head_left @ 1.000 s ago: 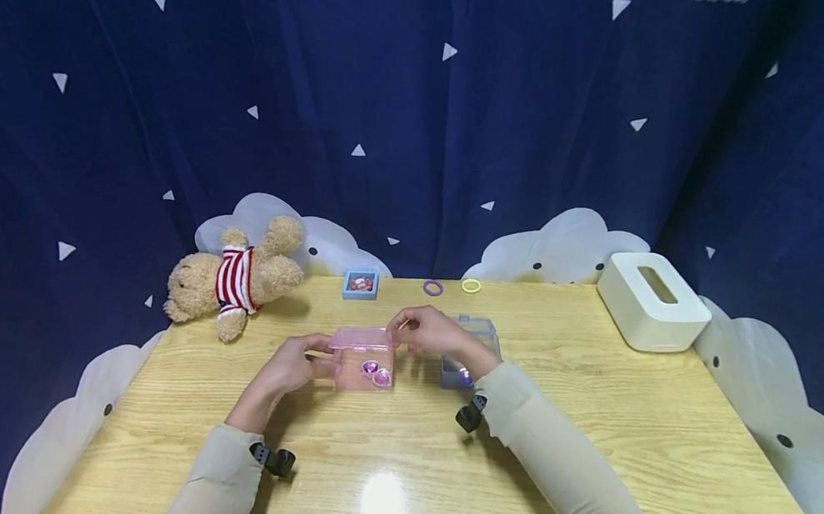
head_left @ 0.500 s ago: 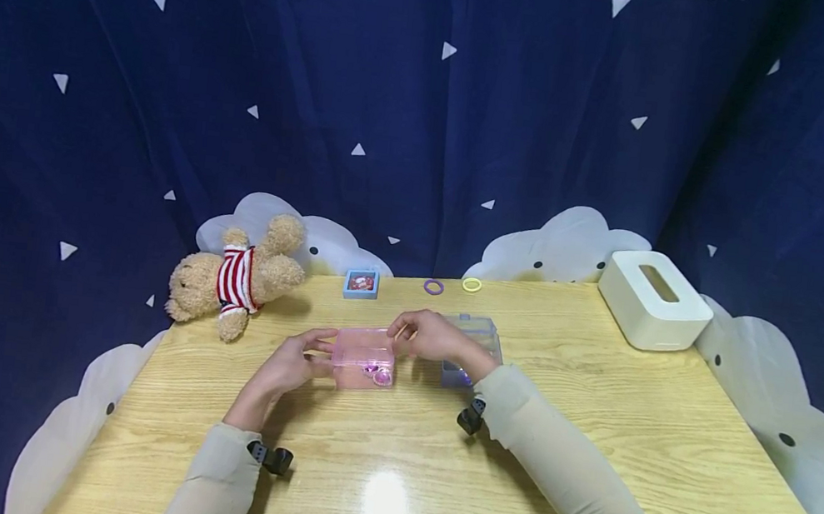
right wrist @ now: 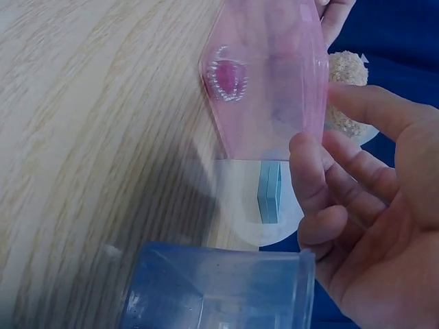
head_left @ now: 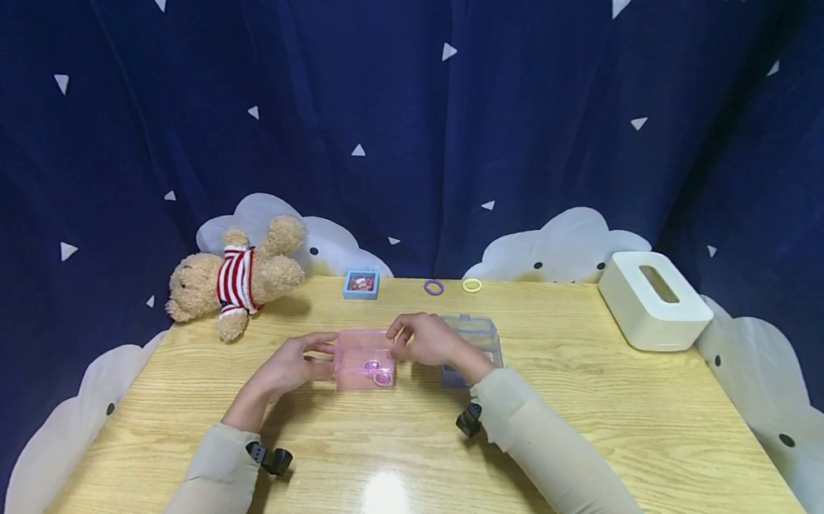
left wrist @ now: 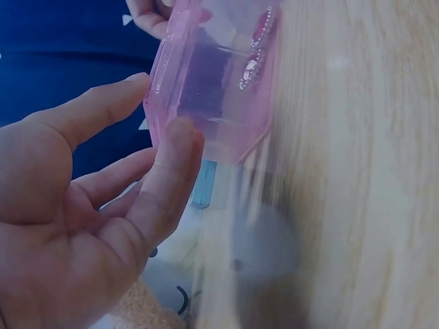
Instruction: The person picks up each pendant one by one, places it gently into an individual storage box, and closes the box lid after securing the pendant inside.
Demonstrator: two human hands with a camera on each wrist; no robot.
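A see-through pink box (head_left: pixel 351 361) rests on the table between my hands, its lid apparently down over it. Two pink gems ringed with small pearls (head_left: pixel 377 371) show through its wall. My left hand (head_left: pixel 291 362) holds the left end; in the left wrist view thumb and finger (left wrist: pixel 180 147) touch the rim and end wall. At the far right corner my right hand (head_left: pixel 428 338) holds the rim, with its thumb and forefinger against it in the right wrist view. Beside that hand stands a clear bluish box (head_left: pixel 476 328), its lid raised, partly hidden by my wrist.
A teddy bear (head_left: pixel 236 279) in a striped shirt lies at the back left. Behind the boxes are a small blue box (head_left: pixel 360 294), a purple ring (head_left: pixel 433 294) and a yellow ring (head_left: pixel 471 291). A white tissue box (head_left: pixel 652 320) stands at the back right.
The pink box's lid, tilted up a second ago, has come down over the box. Both hands have stayed at its ends and hardly moved.
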